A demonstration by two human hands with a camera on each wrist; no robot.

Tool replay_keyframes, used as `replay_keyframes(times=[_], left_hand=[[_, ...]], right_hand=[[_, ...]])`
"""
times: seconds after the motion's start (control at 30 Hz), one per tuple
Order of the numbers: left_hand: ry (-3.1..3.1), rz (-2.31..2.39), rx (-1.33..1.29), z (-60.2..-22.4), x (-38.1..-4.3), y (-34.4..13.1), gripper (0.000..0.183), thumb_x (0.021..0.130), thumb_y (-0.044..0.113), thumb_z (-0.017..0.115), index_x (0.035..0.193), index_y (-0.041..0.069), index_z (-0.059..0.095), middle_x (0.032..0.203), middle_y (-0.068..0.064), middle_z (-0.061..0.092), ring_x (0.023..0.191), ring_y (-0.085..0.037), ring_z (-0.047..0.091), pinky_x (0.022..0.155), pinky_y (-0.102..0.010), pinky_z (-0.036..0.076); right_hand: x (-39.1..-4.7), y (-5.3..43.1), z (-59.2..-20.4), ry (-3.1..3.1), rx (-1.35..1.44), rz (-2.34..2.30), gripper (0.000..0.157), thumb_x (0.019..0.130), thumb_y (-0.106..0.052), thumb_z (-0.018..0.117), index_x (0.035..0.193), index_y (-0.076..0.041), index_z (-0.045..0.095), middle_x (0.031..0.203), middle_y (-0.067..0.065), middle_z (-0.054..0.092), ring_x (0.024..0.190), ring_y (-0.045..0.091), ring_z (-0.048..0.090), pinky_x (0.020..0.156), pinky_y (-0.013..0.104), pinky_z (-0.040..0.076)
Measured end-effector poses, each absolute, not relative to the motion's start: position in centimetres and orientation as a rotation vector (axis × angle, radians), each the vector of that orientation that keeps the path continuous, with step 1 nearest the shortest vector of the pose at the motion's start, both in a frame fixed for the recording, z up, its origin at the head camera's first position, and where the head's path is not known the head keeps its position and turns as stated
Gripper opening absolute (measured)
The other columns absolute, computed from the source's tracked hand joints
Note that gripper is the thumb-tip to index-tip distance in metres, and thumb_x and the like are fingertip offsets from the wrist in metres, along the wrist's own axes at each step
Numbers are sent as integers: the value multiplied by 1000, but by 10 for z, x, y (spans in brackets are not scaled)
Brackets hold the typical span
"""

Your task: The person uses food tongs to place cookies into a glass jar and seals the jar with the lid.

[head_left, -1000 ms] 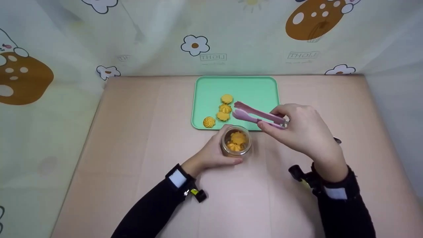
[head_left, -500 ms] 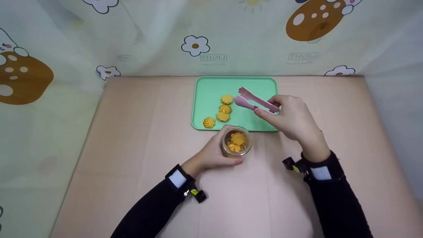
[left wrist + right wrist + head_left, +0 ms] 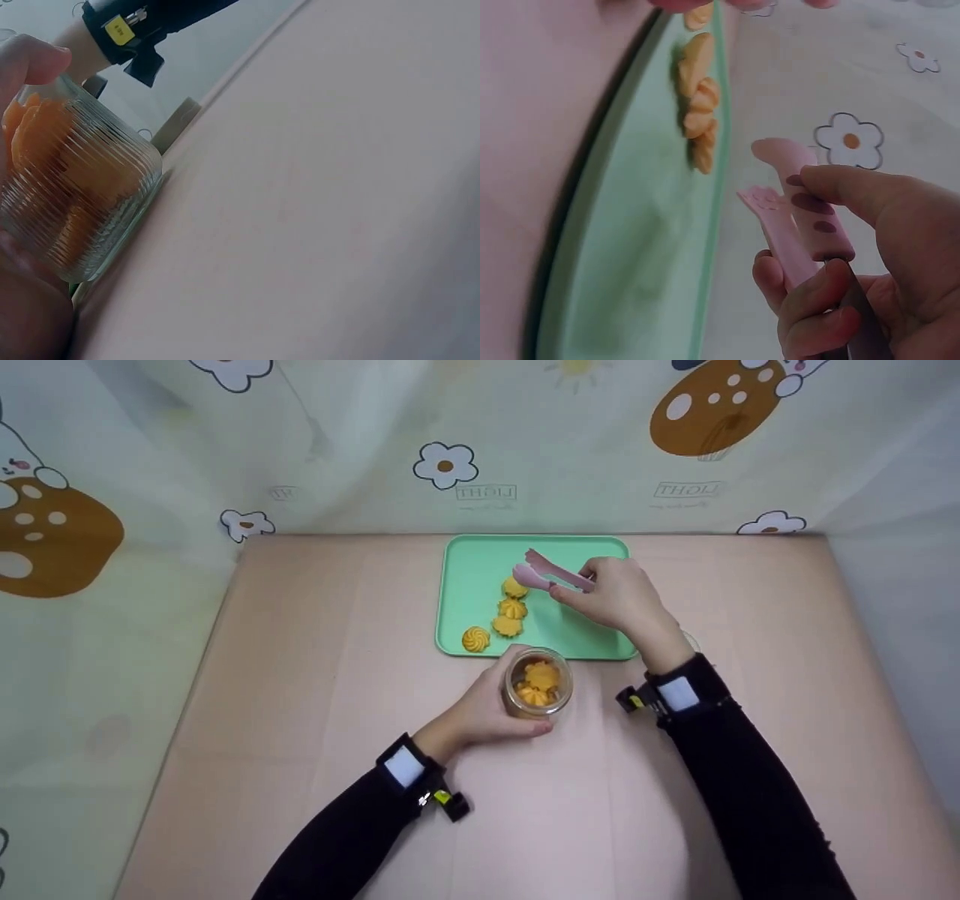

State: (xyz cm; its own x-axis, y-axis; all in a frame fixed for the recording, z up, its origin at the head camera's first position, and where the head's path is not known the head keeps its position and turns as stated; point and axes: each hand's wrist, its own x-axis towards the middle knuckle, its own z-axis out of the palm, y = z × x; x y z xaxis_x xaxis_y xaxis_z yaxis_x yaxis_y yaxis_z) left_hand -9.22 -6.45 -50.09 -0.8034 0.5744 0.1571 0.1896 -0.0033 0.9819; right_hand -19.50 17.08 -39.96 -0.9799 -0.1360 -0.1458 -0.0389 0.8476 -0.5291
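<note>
My left hand (image 3: 484,709) grips a ribbed glass jar (image 3: 568,690) standing in front of the tray. Piped golden butter cookies (image 3: 540,676) lie inside the jar; their stacked shapes show through its wall in the left wrist view. Over the green tray (image 3: 466,566), my right hand (image 3: 616,592) holds pink tongs (image 3: 534,577) between thumb and fingers. The tongs' tips are apart with nothing between them, and overlap the rearmost cookie in the head view. Three cookies (image 3: 512,609) form a row on the tray, and a swirled cookie (image 3: 475,640) lies near its front left corner.
A clear rounded edge (image 3: 691,641) peeks out behind my right wrist. A patterned curtain (image 3: 337,450) hangs along the table's back edge and left side. Pale tabletop (image 3: 300,660) surrounds the tray.
My right hand has moved away from me and left with the tongs, from beside the jar to over the tray's rear cookie. The left hand and jar have stayed in place.
</note>
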Motion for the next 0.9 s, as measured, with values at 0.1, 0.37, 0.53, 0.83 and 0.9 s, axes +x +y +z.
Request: replay_keyframes(times=[0.1,0.37,0.53,0.83,0.9], left_hand=[[1977,1885,809,-501,-92,-65,89,78,22,97,152,16,48,146,-1,62,136,-21,58,122,-44,46],[1990,1879,815,-502,-93,-65,89,78,23,97,152,17,48,146,0,62,135,-20,59,121,-43,46],[1984,1872,803,-501,-92,-65,89,78,24,97,152,18,48,146,0,62,135,-20,59,121,-43,46],[1977,1876,791,-499,-92,-65,91,77,23,97,153,17,47,147,-1,61,136,-20,58,122,-43,45],[1975,1876,790,-499,-92,-65,91,77,22,97,153,17,48,146,-1,62,136,-20,58,122,-43,45]], right_hand=[[-200,166,-405,2826,-120,-811,62,95,-60,76,114,-1,75,100,14,73,82,27,59,65,36,44],[-205,161,-413,2806,-123,-847,61,95,-59,77,112,-2,75,102,14,73,83,28,60,67,38,46],[-205,160,-416,2803,-129,-835,62,95,-60,76,116,-1,75,107,15,74,86,29,62,70,40,49],[-206,158,-419,2774,-149,-828,66,96,-60,75,121,1,73,111,18,74,90,30,63,74,41,51],[-206,158,-420,2765,-151,-828,65,97,-59,74,122,2,73,111,18,74,92,31,63,75,43,53]])
